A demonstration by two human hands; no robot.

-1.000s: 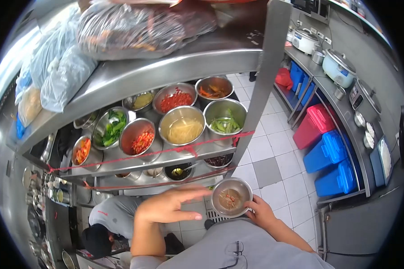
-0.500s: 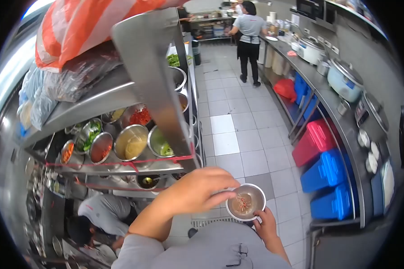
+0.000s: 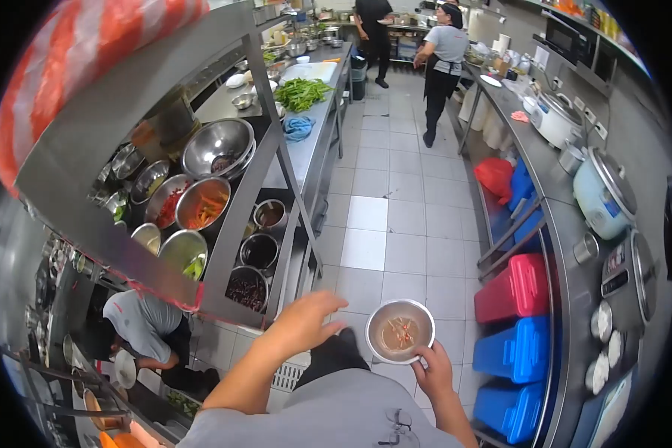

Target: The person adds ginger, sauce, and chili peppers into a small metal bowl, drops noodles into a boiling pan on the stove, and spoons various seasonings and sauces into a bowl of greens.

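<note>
A small metal bowl [image 3: 378, 317] is in front of my body. Brownish liquid with red and pale slivers [image 3: 402, 333] lies inside it. My right hand [image 3: 431, 364] grips the bowl by its near right rim, thumb over the edge. To the left of the bowl, apart from it, my left hand [image 3: 312, 319] hovers with fingers stretched and thumb apart, holding nothing. Left of that hand a steel rack [image 3: 235, 306] carries metal bowls of cut ingredients, among them orange strips [image 3: 207, 213] and dark pieces [image 3: 246, 290].
A tiled aisle [image 3: 403, 175] runs ahead between two counters. Blue bins [image 3: 511, 347] and a red bin [image 3: 509, 290] sit under the right counter [image 3: 556, 224], which bears rice cookers [image 3: 603, 190]. Two people [image 3: 444, 63] stand far ahead; another person [image 3: 145, 325] bends at lower left.
My left hand has drawn back left, away from the bowl. The view has shifted forward along the rack, showing the left counter with greens. The person ahead has turned.
</note>
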